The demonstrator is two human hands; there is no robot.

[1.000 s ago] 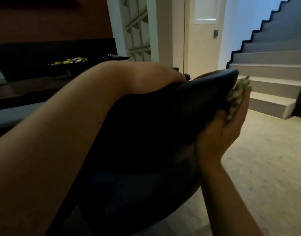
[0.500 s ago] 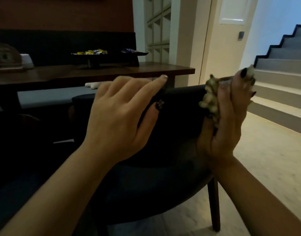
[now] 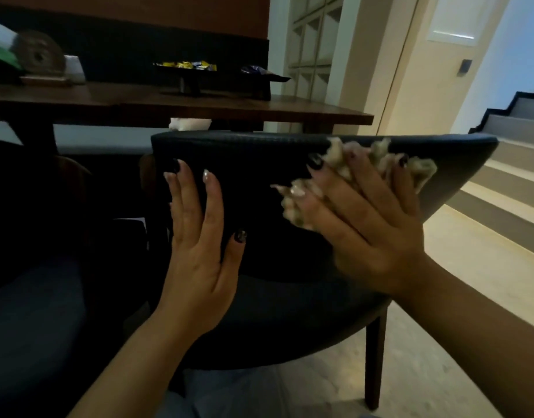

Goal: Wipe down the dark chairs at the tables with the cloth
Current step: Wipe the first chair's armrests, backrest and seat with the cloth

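While the left hand [image 3: 196, 260] braces the chair [image 3: 259, 158], the right hand [image 3: 371, 230] presses the cloth [image 3: 344, 164].

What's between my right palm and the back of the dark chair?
In the head view, the crumpled beige cloth lies between the right hand and the dark padded chair backrest; straight fingers press it flat.

Two hands [image 3: 196, 260] [image 3: 371, 236], one cloth [image 3: 422, 170], one chair [image 3: 259, 158], one counter [image 3: 229, 110], two trays [image 3: 184, 69] [image 3: 265, 75] on it.
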